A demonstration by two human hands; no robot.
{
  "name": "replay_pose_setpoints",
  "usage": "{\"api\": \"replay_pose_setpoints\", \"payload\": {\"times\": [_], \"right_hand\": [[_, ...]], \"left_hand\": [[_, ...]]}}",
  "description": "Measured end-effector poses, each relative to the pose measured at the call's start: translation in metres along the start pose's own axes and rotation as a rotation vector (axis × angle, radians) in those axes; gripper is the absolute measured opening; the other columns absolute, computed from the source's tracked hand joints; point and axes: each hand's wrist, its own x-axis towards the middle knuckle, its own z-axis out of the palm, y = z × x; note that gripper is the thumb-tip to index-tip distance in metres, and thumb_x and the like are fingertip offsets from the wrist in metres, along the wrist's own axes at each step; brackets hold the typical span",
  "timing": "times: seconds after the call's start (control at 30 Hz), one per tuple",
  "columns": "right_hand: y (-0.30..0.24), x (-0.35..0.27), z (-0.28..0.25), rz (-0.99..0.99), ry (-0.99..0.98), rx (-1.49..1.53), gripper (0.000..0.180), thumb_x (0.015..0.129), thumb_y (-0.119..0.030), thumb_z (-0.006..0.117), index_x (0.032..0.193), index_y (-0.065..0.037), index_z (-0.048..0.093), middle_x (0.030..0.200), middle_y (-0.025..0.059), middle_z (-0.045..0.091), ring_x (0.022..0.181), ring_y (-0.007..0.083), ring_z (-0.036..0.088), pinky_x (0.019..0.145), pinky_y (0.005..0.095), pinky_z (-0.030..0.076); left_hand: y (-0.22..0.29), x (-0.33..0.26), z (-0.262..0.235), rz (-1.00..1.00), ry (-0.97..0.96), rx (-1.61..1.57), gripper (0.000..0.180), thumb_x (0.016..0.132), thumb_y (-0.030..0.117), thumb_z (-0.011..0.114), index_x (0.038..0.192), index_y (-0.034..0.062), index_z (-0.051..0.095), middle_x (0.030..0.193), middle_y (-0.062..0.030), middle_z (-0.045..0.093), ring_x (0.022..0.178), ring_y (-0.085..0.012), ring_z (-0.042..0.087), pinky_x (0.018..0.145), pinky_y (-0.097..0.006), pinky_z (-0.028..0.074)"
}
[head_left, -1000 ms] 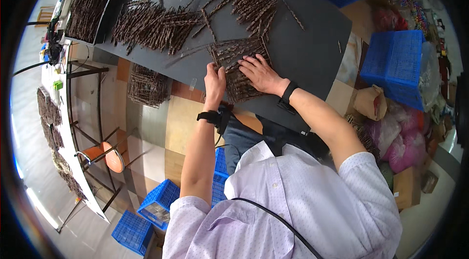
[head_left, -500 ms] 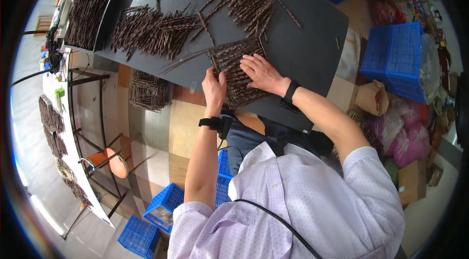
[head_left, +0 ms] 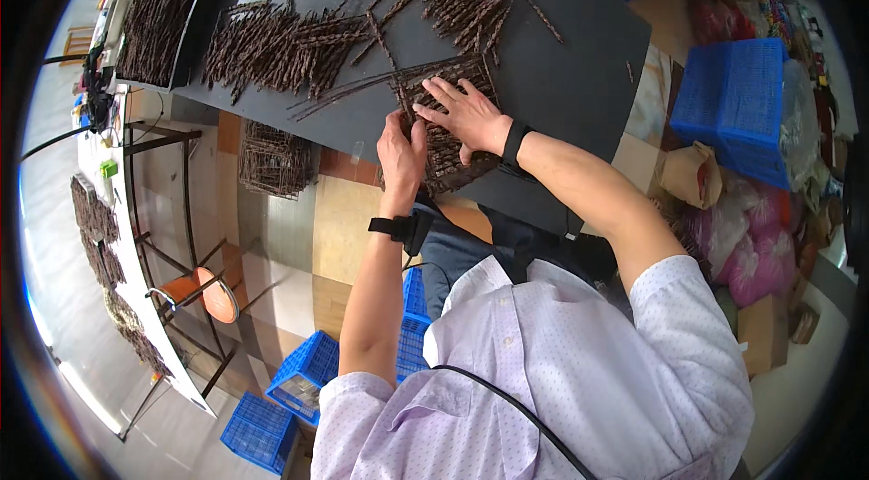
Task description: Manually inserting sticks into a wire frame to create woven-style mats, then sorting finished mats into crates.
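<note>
From my station, I have the left hand (head_left: 402, 154) curled at the brown lattice's (head_left: 445, 156) left edge; I cannot tell its grip. My right hand (head_left: 471, 116) spreads wide over the lattice.

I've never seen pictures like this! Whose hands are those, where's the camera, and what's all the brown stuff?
There's no robot, just a person's own bare hands. A wide camera on their head looks down, making straight edges look bent. The left hand touches the left edge of a flat brown panel; its grip is hard to tell. The right hand spreads over the panel. Brown twisted sticks lie in piles on the dark table. A black tray at left holds more.
</note>
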Motion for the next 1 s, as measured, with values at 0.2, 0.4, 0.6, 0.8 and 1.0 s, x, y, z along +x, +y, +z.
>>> {"api": "replay_pose_setpoints", "payload": {"times": [0.2,0.4,0.6,0.8,1.0], "right_hand": [[-0.004,0.014,-0.01,0.055,-0.071,-0.133,0.126,0.046,-0.049,0.09,0.151,-0.024,0.026,0.156,0.0182,0.021,0.145,0.0315,0.02,0.113,0.0515,0.024],[-0.002,0.02,-0.014,0.032,-0.101,-0.26,0.109,0.05,-0.052,0.088,0.144,-0.019,0.043,0.155,0.0186,0.025,0.145,0.0373,0.016,0.114,0.0601,0.012],[0.022,0.03,0.051,-0.002,0.01,-0.177,0.086,0.07,-0.056,0.066,0.143,-0.018,0.044,0.153,0.015,0.031,0.145,0.0381,0.013,0.115,0.0598,0.005],[0.028,0.051,0.102,0.135,0.231,-0.922,0.057,0.097,-0.047,0.035,0.15,-0.026,0.029,0.155,0.0049,0.028,0.143,0.0316,0.023,0.115,0.056,0.017],[0.026,0.041,0.066,0.006,0.171,0.224,0.055,0.094,-0.034,0.041,0.143,-0.009,0.041,0.148,0.0177,0.037,0.138,0.037,0.03,0.117,0.0512,0.009]], "left_hand": [[0.018,0.008,-0.007,0.013,-0.047,0.002,0.034,0.087,0.017,0.063,0.111,-0.0055,0.054,0.087,-0.0232,0.065,0.079,-0.0391,0.064,0.072,-0.043,0.05],[0.043,0.018,-0.004,0.08,-0.046,-0.021,0.031,0.086,0.016,0.064,0.108,-0.0042,0.055,0.083,-0.0204,0.064,0.073,-0.0351,0.064,0.068,-0.039,0.05],[0.081,0.022,0.011,0.089,-0.039,-0.127,0.034,0.085,0.019,0.067,0.109,-0.0037,0.057,0.09,-0.0224,0.067,0.082,-0.0358,0.067,0.073,-0.04,0.052],[0.098,0.025,0.023,0.229,0.012,-0.029,0.03,0.085,0.015,0.067,0.106,-0.0024,0.056,0.088,-0.0214,0.066,0.08,-0.0407,0.065,0.071,-0.041,0.052],[0.073,0.037,0.006,0.068,-0.046,-0.193,0.027,0.086,0.012,0.067,0.107,-0.0031,0.058,0.084,-0.0177,0.068,0.073,-0.0237,0.067,0.068,-0.033,0.052]]}}
